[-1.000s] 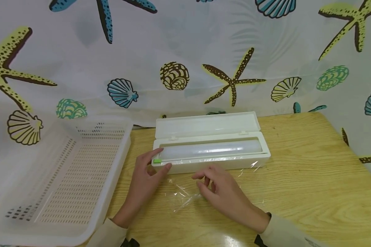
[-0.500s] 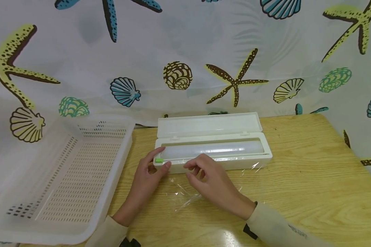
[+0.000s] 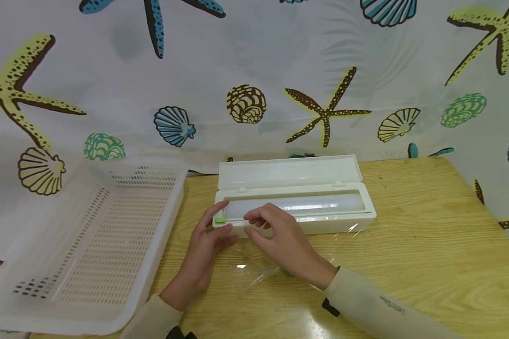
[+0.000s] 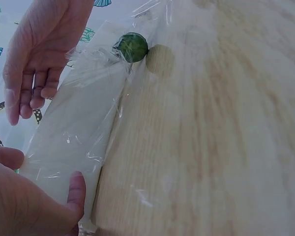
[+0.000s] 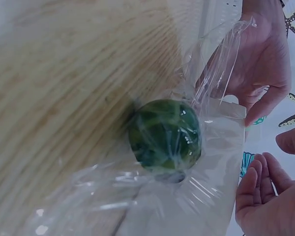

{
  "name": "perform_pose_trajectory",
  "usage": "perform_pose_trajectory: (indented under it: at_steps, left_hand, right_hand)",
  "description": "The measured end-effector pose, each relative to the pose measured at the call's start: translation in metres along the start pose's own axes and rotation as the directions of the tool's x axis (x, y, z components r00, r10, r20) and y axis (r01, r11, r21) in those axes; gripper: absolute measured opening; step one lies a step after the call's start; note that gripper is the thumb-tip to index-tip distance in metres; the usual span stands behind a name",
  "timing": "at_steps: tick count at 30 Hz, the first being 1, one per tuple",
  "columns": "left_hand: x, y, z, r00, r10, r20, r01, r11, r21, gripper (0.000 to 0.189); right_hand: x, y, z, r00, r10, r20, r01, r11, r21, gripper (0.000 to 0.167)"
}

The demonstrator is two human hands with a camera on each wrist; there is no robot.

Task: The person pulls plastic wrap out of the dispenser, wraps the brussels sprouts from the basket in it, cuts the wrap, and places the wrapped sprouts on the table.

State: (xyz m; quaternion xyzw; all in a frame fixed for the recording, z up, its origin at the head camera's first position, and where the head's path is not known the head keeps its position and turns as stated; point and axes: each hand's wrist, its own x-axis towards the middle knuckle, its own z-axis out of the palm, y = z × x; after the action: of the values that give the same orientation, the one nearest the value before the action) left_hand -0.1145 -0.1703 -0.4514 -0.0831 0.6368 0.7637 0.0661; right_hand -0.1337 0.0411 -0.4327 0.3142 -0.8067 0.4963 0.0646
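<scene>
An opened white cling film dispenser holds a roll of film in its trough. At its left end my left hand grips it, thumb on the front and index finger on top, beside a small green tab. My right hand hovers over the front edge, its fingers loosely curled with nothing seen between them. Transparent cling film stretches from the dispenser onto the table. A round green fruit lies wrapped in that film, mostly hidden under my right hand in the head view.
A white perforated plastic basket stands to the left on the wooden table. The dispenser's lid leans back towards a white cloth printed with shells and starfish.
My right hand has moved left and up, from the table in front of the dispenser to over its front edge. The left hand keeps its place at the left end.
</scene>
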Motion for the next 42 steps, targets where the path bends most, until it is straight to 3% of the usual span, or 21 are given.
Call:
perform_pose_trajectory:
  at_steps: [7, 16, 28, 36, 42]
  left_hand:
    - [-0.001, 0.001, -0.003, 0.999, -0.005, 0.032, 0.007, 0.999, -0.05, 0.059]
    - [0.003, -0.004, -0.002, 1.0, 0.006, 0.002, -0.006, 0.993, -0.115, 0.058]
    - [0.002, -0.008, 0.0, 0.999, 0.033, 0.027, -0.031, 0.996, -0.082, 0.061]
    - [0.0, -0.012, -0.002, 0.998, 0.056, 0.012, -0.055, 0.993, -0.101, 0.062]
    - [-0.001, -0.013, -0.005, 0.997, 0.076, -0.004, -0.076, 0.99, -0.118, 0.064]
  right_hand:
    - [0.011, 0.0, 0.008, 1.0, -0.001, -0.008, 0.001, 0.998, -0.058, 0.025]
    - [0.024, -0.004, 0.02, 0.999, 0.032, 0.031, -0.03, 0.997, -0.065, 0.031]
    - [0.04, -0.002, 0.029, 0.995, 0.081, 0.053, -0.074, 0.989, -0.13, 0.016]
    - [0.05, -0.002, 0.028, 0.982, 0.143, 0.126, -0.133, 0.987, -0.084, 0.007]
    - [0.053, -0.003, 0.03, 0.982, 0.132, 0.132, -0.123, 0.99, -0.074, 0.004]
